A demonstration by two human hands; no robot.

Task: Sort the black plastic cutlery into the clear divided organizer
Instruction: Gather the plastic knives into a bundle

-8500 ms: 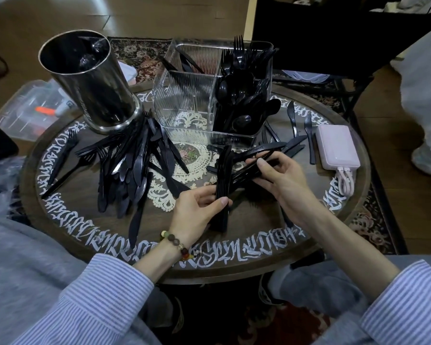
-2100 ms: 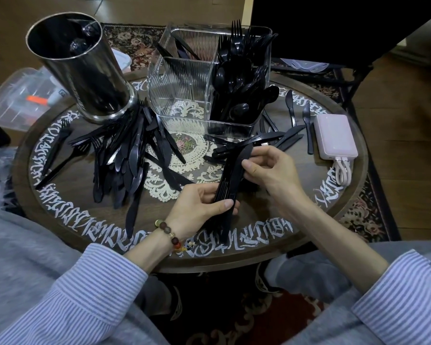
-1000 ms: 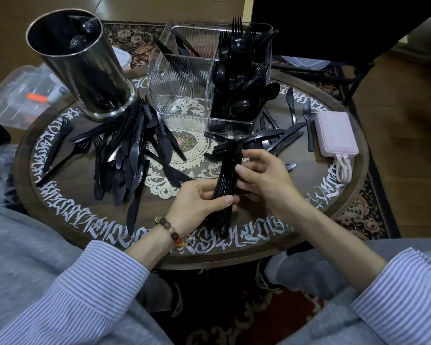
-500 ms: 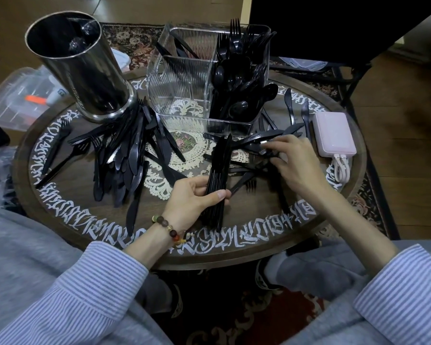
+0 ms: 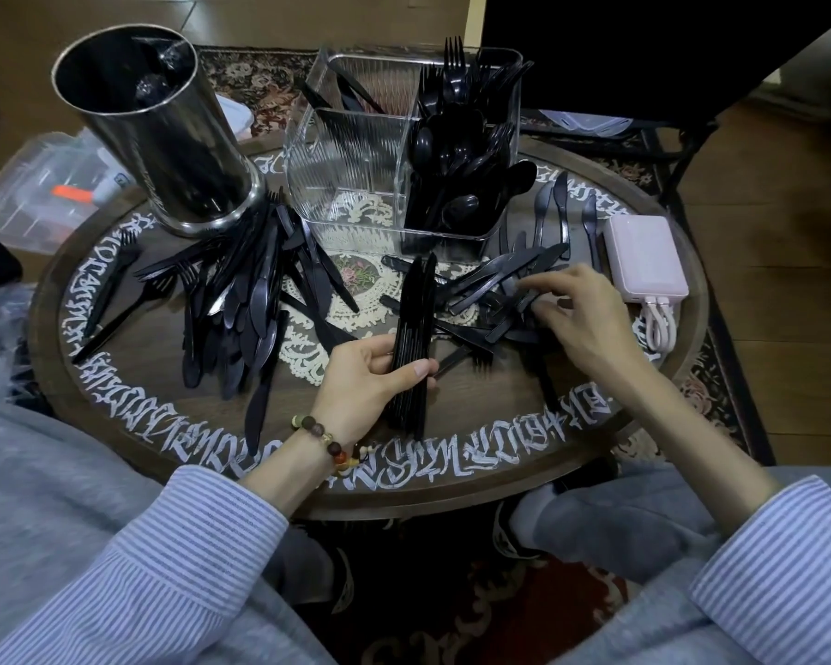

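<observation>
My left hand (image 5: 368, 379) grips a stacked bundle of black knives (image 5: 416, 324), held on edge over the round table (image 5: 452, 472). My right hand (image 5: 579, 316) reaches into a loose scatter of black knives (image 5: 495, 280) at centre right, its fingertips pinching one of them. The clear divided organizer (image 5: 356, 184) stands at the back; its right compartments are packed with black spoons and forks (image 5: 456, 151), its front left one looks bare. A big heap of black cutlery (image 5: 241, 290) lies at the left.
A tall steel canister (image 5: 159, 132) stands at the back left beside the heap. A pink power bank (image 5: 646, 256) with white cables lies at the right edge. A lace doily (image 5: 356, 300) covers the table's middle. A plastic box (image 5: 34, 184) sits on the floor to the left.
My right hand left the bundle and moved right into the scattered knives. The left hand keeps holding the bundle, now a little more upright.
</observation>
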